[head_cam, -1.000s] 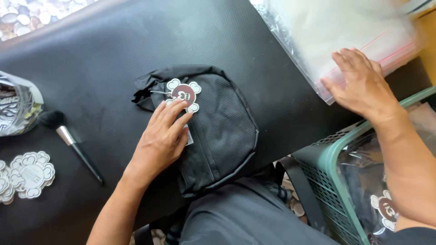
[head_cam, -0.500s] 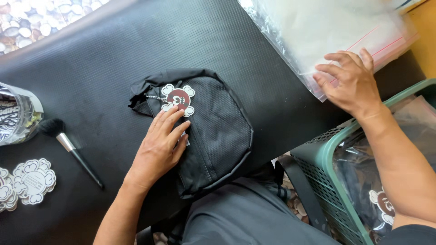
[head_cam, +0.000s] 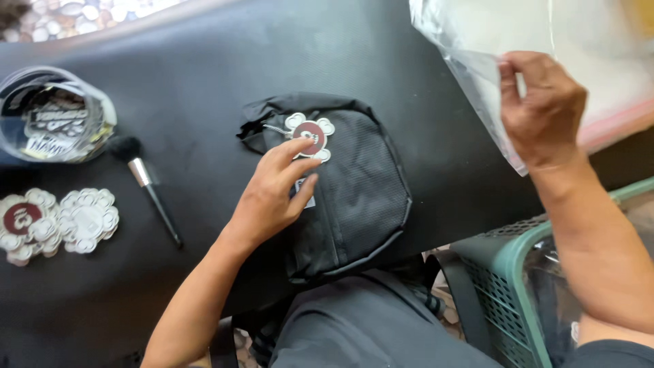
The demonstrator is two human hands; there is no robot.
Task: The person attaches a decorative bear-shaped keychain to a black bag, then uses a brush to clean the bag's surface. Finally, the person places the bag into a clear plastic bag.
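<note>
Black bag (head_cam: 354,197) lengthwise toward the person, left hand (head_cam: 272,194) spread flat on it, right hand (head_cam: 541,109) pinching clear plastic bag (head_cam: 477,75).

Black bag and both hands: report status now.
Left hand flat on black bag, fingertips at flower-shaped tag. Right hand pinching clear plastic bag, lifted. Brush lies apart, left.

Left hand (head_cam: 272,197) on black bag (head_cam: 354,197)

A small black backpack (head_cam: 354,197) lies flat on the black tabletop, near its front edge, with a flower-shaped white tag (head_cam: 310,135) with a dark red centre resting on its top. A clear plastic bag (head_cam: 477,75) hangs lifted at the table's right, crinkled and translucent.
</note>
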